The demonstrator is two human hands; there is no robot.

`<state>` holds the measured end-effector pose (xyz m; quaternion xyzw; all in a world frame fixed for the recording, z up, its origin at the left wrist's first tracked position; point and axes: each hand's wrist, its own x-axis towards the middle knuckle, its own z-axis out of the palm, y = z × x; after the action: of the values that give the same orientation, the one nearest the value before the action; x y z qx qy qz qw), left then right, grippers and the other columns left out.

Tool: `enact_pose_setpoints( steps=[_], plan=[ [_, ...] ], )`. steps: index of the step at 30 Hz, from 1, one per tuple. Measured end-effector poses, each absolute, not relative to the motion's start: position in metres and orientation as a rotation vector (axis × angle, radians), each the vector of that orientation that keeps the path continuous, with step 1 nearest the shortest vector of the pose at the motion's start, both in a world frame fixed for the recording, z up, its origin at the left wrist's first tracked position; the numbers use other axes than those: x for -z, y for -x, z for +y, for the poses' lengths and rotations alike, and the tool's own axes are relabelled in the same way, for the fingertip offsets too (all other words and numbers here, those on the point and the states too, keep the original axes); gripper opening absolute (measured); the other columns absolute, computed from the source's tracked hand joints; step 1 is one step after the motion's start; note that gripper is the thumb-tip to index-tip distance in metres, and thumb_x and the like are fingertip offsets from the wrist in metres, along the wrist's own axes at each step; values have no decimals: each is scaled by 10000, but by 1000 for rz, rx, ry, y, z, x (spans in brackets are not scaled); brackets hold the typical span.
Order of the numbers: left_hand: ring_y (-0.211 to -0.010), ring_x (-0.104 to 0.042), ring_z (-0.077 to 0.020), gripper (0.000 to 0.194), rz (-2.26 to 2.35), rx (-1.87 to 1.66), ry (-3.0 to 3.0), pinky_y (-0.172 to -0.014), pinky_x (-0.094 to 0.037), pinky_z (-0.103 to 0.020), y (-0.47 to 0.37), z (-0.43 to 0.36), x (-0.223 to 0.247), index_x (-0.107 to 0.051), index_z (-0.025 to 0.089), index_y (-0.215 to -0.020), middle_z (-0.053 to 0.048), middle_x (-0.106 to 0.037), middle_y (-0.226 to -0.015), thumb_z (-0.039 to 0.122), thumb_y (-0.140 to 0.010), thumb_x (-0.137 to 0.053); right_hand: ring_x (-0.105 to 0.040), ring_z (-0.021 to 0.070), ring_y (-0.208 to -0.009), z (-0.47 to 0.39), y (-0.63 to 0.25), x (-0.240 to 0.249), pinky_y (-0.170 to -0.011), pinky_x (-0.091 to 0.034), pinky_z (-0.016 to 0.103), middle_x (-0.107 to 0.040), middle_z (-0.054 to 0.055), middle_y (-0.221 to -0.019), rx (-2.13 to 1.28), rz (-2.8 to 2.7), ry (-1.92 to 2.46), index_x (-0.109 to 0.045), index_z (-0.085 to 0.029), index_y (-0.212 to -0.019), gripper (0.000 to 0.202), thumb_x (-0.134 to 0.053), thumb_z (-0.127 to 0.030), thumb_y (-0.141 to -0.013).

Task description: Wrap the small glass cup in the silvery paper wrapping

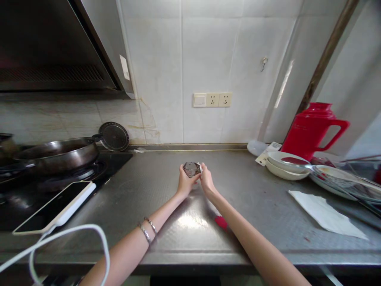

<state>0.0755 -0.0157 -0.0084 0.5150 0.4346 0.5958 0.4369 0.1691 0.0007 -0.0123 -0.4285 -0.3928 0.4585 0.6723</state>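
Note:
Both my arms reach out over the steel counter, and the hands meet near its middle. My left hand is wrapped round the near left side of a small, dark, round container; its top looks shiny and crinkled, and what it is made of cannot be told. At the container's right edge, the fingers of my right hand are closed on a small white piece, mostly hidden by them. A red object lies partly covered by my right forearm.
On the left, a pan sits on the black stove, with a corded phone in front of it. At the right stand a red thermos jug, stacked bowls, plates and a white napkin.

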Motion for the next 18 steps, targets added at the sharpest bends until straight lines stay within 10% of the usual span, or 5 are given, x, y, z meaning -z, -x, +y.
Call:
enact_pose_setpoints(
  steps=[18],
  plan=[
    [-861, -663, -233, 739, 915, -1291, -1432, -487, -564, -254, -84, -19, 13, -491, 156, -1142, -128, -654, -1084, 268, -517, -868, -671, 237, -682, 10, -198, -1, -656, -496, 318, -726, 69, -661, -1033, -828, 1027, -737, -156, -707, 533, -428, -585, -771]
  ],
)
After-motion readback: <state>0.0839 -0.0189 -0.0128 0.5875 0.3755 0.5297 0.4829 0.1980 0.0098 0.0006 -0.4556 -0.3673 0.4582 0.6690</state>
